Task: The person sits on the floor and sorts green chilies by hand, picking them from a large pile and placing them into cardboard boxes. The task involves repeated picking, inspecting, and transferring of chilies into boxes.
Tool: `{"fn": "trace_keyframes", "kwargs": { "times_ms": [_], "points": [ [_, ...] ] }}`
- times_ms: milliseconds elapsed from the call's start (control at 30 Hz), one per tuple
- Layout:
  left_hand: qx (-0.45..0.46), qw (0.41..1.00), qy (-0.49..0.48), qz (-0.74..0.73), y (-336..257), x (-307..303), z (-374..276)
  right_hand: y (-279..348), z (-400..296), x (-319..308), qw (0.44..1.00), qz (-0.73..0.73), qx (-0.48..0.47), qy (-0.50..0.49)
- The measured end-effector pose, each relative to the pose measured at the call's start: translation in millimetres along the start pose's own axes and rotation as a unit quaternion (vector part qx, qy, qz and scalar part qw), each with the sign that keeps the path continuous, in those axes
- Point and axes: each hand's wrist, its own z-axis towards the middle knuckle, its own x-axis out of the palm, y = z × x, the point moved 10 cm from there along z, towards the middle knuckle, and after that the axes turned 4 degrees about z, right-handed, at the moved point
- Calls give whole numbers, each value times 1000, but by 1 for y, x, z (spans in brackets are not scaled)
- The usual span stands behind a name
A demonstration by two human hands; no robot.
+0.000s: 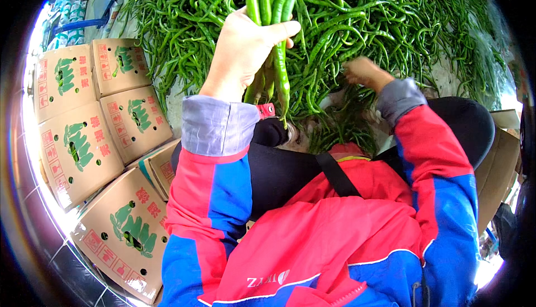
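My left hand (251,43) is closed around a bunch of long green chili peppers (282,72), held upright above the pile, with the thumb across them. To the right, my right hand (364,72) is blurred and hangs low over the near edge of a large heap of green chili peppers (343,18). Its fingertips are too blurred to tell whether they hold a pepper. A smaller cluster of peppers (343,133) lies between my legs.
Printed cardboard boxes (125,231) stand stacked along the left. A blue plastic object (104,1) and wrapped bundles (73,11) are at the upper left. Clear plastic sheeting (496,55) borders the heap at right. Another cardboard box (498,173) is beside my right knee.
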Motion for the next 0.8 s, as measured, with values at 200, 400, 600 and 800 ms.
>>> {"fn": "trace_keyframes", "kwargs": {
  "times_ms": [200,400,600,800],
  "points": [
    [10,1000,-11,11,2,-7,1,-54,29,72,863,469,154,-110],
    [13,1000,4,23,1,-2,4,-28,-24,34,877,449,170,2],
    [32,999,19,30,-13,17,7,-70,-19,12,890,445,102,-15],
    [31,999,19,17,-9,21,4,-57,41,55,842,515,110,-118]
  ]
}}
